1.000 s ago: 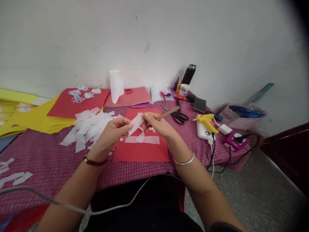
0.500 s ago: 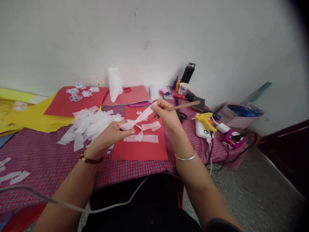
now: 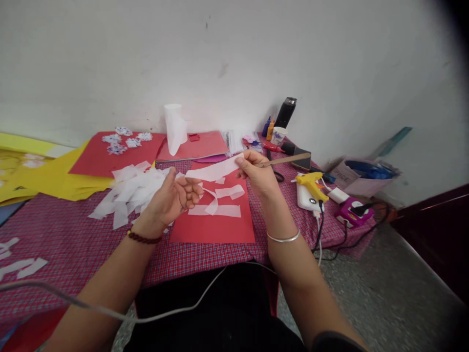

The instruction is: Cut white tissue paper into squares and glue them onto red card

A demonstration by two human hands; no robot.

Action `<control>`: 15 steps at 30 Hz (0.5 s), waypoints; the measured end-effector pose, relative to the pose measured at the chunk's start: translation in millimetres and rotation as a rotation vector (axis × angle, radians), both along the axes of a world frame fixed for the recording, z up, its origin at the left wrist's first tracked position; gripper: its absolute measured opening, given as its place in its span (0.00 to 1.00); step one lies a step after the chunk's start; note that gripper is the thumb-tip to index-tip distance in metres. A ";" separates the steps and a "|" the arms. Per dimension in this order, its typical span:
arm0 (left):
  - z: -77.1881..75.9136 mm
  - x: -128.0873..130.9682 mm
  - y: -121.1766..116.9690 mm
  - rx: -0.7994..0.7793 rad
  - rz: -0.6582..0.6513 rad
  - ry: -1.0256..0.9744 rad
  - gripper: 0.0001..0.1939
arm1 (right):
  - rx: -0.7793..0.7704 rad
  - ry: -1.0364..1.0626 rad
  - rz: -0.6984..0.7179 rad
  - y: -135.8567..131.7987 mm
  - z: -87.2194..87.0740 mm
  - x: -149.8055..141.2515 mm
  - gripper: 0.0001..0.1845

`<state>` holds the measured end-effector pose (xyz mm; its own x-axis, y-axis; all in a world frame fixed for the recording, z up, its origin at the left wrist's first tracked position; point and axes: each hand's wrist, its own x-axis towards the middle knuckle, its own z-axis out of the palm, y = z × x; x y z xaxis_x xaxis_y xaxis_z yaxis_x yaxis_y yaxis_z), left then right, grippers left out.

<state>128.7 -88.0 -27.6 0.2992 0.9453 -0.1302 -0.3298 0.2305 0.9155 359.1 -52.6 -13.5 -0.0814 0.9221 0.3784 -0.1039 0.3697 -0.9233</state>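
Since an end-hold probably limits creasing, the right hand [image 3: 256,172] has its grip pinched on 1 white strip [image 3: 214,170] and a stick [image 3: 287,159], above the red sheet [image 3: 214,230]; toward 8 o'clock, the left hand [image 3: 172,198] is half-open, empty.

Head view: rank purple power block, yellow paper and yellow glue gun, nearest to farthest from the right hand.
1. Yellow glue gun, to the right of the right hand.
2. Purple power block, farther right.
3. Yellow paper, across at the table's left.
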 end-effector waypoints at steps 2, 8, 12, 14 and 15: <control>-2.2 0.0 -1.7 0.017 0.038 0.027 0.26 | 0.009 0.018 0.016 0.2 0.0 0.5 0.14; 9.3 -9.1 10.2 0.277 0.461 0.231 0.12 | 0.028 -0.037 0.043 4.3 -2.1 -1.3 0.14; 43.1 10.7 47.3 0.569 0.310 0.484 0.05 | 0.047 -0.169 0.026 6.6 -6.7 -2.1 0.16; 50.9 30.3 70.6 0.540 -0.019 0.550 0.18 | 0.044 -0.209 -0.008 8.0 -8.3 -0.5 0.16; 51.2 39.2 81.1 0.479 -0.162 0.566 0.20 | 0.032 -0.214 -0.020 9.4 -8.9 0.9 0.16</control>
<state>168.0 -6.8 23.6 0.4483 0.8873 0.1083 0.2243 -0.2289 0.9473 360.0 -43.2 -22.4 -0.1451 0.9122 0.3833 0.1012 0.3990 -0.9113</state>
